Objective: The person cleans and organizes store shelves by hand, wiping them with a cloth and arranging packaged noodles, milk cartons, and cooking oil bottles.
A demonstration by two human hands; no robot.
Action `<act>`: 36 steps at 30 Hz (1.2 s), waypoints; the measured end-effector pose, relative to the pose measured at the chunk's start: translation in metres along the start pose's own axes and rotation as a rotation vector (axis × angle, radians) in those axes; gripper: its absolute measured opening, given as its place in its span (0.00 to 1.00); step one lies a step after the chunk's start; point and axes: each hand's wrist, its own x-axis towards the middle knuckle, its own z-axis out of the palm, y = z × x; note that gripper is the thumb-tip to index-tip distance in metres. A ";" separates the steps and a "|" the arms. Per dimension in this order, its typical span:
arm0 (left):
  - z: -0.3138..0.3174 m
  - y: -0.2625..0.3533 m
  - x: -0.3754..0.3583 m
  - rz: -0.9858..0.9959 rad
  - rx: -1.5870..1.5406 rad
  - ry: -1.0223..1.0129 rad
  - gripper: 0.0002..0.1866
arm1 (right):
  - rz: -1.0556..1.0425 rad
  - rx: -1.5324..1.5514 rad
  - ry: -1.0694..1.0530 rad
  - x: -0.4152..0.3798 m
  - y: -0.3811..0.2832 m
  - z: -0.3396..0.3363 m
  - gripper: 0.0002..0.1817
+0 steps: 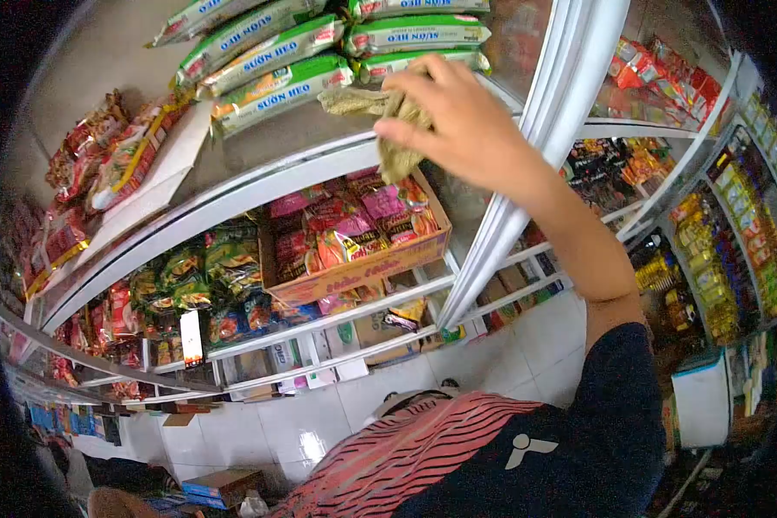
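Observation:
My right hand [462, 116] reaches up to the top shelf and is closed around a crumpled olive-brown cloth [399, 142]. Part of the cloth hangs over the shelf's white front edge [319, 168], while another end lies against the shelf surface. Just behind the hand are stacks of green-and-white noodle packets [276, 102]. Below the cloth, an open cardboard box [363, 266] holds several pink and red noodle packets [341, 220]. My left hand is not visible; a rounded patch of skin at the bottom left shows no fingers.
A white upright post [540, 129] stands beside my right forearm. Red packets [134, 164] lie at the upper left, with green packets [233, 259] on the shelf below. Yellow packets [704, 259] fill a rack at right. A small box [223, 488] sits on the tiled floor [306, 423].

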 end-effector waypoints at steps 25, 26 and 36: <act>-0.058 0.168 -0.097 -0.507 0.491 0.470 0.09 | -0.098 0.071 -0.247 0.001 0.015 -0.035 0.19; -0.063 0.171 -0.090 -0.484 0.507 0.504 0.09 | -0.106 0.062 -0.233 0.001 0.017 -0.033 0.19; -0.025 0.095 0.097 -0.022 -0.322 0.481 0.08 | -0.270 -0.068 -0.409 0.010 0.019 -0.058 0.16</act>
